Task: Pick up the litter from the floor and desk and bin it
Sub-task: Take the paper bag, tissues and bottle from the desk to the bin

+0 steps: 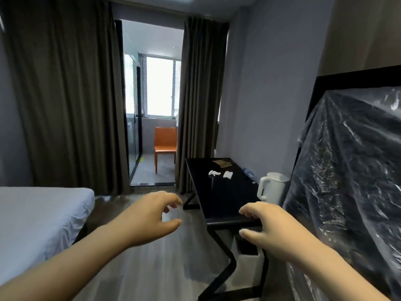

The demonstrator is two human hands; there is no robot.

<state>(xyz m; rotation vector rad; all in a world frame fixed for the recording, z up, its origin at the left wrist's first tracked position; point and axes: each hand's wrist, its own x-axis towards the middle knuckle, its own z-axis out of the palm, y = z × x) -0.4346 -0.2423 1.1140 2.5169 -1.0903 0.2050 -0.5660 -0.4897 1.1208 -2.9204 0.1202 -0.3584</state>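
Observation:
Two crumpled white tissues lie on the far half of the black desk (234, 192): one (214, 173) to the left, another (227, 174) just right of it. A brown paper piece (224, 163) sits behind them. Under the desk's near end stands a white bin (249, 253) with a dark opening. My left hand (152, 216) hovers over the floor left of the desk, fingers loosely curled and holding nothing. My right hand (267, 224) hangs in front of the desk's near edge, fingers loosely curled and empty.
A white kettle (271, 187) stands at the desk's right side beside a plastic-wrapped screen (351, 170). A bed (36, 224) fills the left. Dark curtains (65, 94) frame a doorway to a balcony with an orange chair (165, 146). Grey wood floor (152, 268) runs between bed and desk.

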